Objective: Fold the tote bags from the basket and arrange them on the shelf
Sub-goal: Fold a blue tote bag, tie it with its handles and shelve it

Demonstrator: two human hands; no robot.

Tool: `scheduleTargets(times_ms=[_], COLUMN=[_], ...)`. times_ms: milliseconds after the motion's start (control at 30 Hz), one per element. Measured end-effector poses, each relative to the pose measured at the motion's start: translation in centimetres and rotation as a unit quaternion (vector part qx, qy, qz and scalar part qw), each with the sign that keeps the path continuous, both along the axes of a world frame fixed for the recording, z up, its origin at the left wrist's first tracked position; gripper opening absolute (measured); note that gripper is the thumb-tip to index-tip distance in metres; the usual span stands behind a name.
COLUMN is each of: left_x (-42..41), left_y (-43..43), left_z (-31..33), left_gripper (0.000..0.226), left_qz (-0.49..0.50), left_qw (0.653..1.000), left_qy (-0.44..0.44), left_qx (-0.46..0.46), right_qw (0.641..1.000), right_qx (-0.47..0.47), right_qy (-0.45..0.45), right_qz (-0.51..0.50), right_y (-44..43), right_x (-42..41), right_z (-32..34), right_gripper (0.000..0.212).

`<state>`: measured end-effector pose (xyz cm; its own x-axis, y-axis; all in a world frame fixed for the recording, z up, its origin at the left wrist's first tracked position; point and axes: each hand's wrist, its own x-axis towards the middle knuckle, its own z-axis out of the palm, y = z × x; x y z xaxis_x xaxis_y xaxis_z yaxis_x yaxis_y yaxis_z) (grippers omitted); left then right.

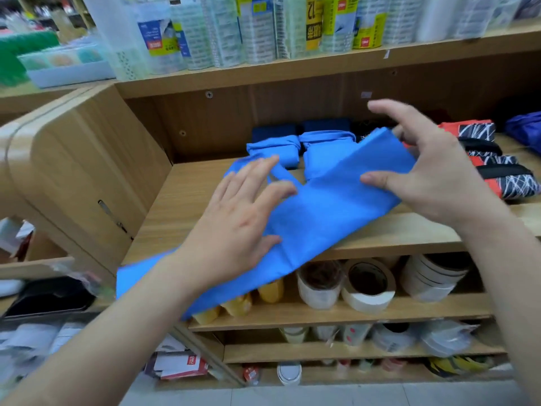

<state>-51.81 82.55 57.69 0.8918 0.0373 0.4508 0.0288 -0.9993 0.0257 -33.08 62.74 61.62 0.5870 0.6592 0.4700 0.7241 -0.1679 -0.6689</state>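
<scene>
Left hand (243, 218) lies flat, fingers straight and spread, pressing on the blue tote bag (322, 218). Right hand (433, 171) is half curled: thumb on top of the fabric, lower fingers behind the bag's far end, gripping it, index finger lifted free. Bag is thin matte cloth, smooth, folded into a long strip. It lies diagonally on the wooden shelf (181, 206), with its near end hanging over the front edge. Behind the bag: two folded blue bags (275, 149), squarish bundles. Right of the bag: stacked orange-black patterned bags (497, 171). Below the bag: round tape rolls (369, 284), white and tan.
</scene>
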Motion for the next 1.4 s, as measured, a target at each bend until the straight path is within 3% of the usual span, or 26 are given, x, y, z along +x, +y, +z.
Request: scheduleTargets(times_ms=[100,133,233,333,400,433,500,567,600,700,767,800,867,933,1000,1067,1133,1233,1267,1333,1400], left_x=[0.7,0.9,0.6,0.4,0.3,0.3,0.2,0.2,0.1,-0.4,-1.5,-2.4,-4.7,-6.7,-7.7,-7.5,-7.1,-6.2,-5.7,-5.1,-4.6], left_y=[-0.3,0.0,1.1,1.6,2.3,2.5,3.3,4.2,4.5,5.1,5.0,4.8,4.2,3.7,3.7,3.1,2.9,2.8,2.5,2.0,1.3], left_z=[2.6,2.8,2.1,0.8,-0.5,-0.9,-1.6,-2.0,-2.2,-2.3,-1.6,-1.0,0.8,1.6,0.3,-1.8,-3.1,-2.7,-2.3,-2.3,-2.7], left_gripper=[0.091,0.085,0.03,0.021,0.016,0.014,0.013,0.016,0.019,0.043,0.059,0.056,0.045,0.063,0.095,0.094,0.072,0.024,0.014,0.021,0.02], left_qz=[0.009,0.007,-0.024,0.037,0.102,0.127,0.171,0.225,0.245,0.238,0.183,0.133,0.02,-0.018,0.021,0.04,0.051,0.082,0.095,0.138,0.186], left_qw=[0.985,0.976,0.931,0.897,0.9,0.897,0.907,0.931,0.935,0.94,0.965,0.973,0.964,0.913,0.914,0.961,0.984,0.942,0.921,0.896,0.885], left_qy=[0.04,0.078,0.166,0.091,0.035,0.008,-0.05,-0.057,-0.051,-0.062,-0.1,-0.105,0.011,0.221,0.337,0.258,0.123,0.013,-0.015,-0.067,-0.085], left_qx=[-0.168,-0.204,-0.324,-0.431,-0.422,-0.423,-0.383,-0.281,-0.252,-0.235,-0.162,-0.156,-0.264,-0.344,-0.226,-0.093,-0.117,-0.325,-0.378,-0.417,-0.419], right_qw=[0.995,0.992,0.987,0.977,0.965,0.963,0.962,0.954,0.953,0.957,0.948,0.941,0.93,0.919,0.908,0.917,0.935,0.962,0.969,0.983,0.99], right_qx=[0.017,0.013,0.012,0.041,0.032,0.017,-0.046,-0.107,-0.114,-0.144,-0.207,-0.232,-0.256,-0.278,-0.304,-0.286,-0.246,-0.172,-0.147,-0.078,-0.024], right_qy=[-0.038,-0.053,-0.1,-0.206,-0.262,-0.268,-0.23,-0.181,-0.159,-0.103,-0.085,-0.077,-0.072,-0.096,-0.148,-0.164,-0.132,-0.011,0.037,0.078,0.098], right_qz=[0.09,0.114,0.124,0.027,-0.003,0.032,0.142,0.215,0.23,0.23,0.227,0.233,0.254,0.264,0.247,0.223,0.221,0.211,0.195,0.144,0.099], right_y=[1.6,2.2,4.7,6.8,7.6,7.8,7.8,7.6,7.5,7.2,6.9,6.6,6.2,5.8,5.8,5.9,5.9,6.3,6.4,6.9,7.3], right_x=[-1.0,-1.4,-2.5,-3.4,-4.0,-4.3,-4.9,-5.1,-4.9,-4.6,-4.5,-4.4,-4.7,-5.1,-5.5,-5.9,-6.1,-6.2,-6.5,-7.0,-7.2], right_z=[3.3,4.0,4.6,3.1,1.0,-0.4,-3.5,-6.2,-7.0,-7.0,-6.2,-5.9,-5.7,-5.8,-6.3,-6.7,-6.9,-6.6,-6.4,-6.6,-7.0], right_gripper=[0.086,0.088,0.086,0.085,0.082,0.075,0.052,0.026,0.023,0.042,0.054,0.055,0.058,0.071,0.081,0.076,0.062,0.041,0.043,0.053,0.033])
